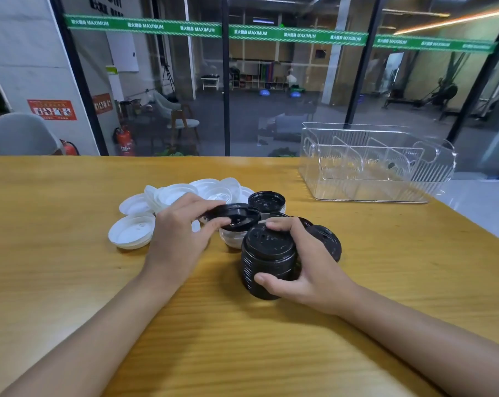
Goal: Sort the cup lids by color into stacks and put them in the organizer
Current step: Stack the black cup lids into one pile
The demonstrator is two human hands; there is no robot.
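Observation:
My right hand [301, 270] grips a tall stack of black lids [267, 259], thumb on its near side and fingers over the top. Just left of it, my left hand [179, 236] pinches a single black lid [237, 214] by its rim, holding it tilted above a white lid [232, 237]. Another black lid [267, 200] sits behind, and one more black lid [327, 240] lies behind my right hand. Several white lids [171, 196] lie scattered to the left, one white lid [131, 233] nearest the left. The clear organizer [374, 164] stands at the far right.
The wooden table [70, 253] ends at its far edge [128, 156] before a glass wall, and its right edge [477, 222] runs diagonally past the organizer. The organizer's divided compartments hold no lids that I can see.

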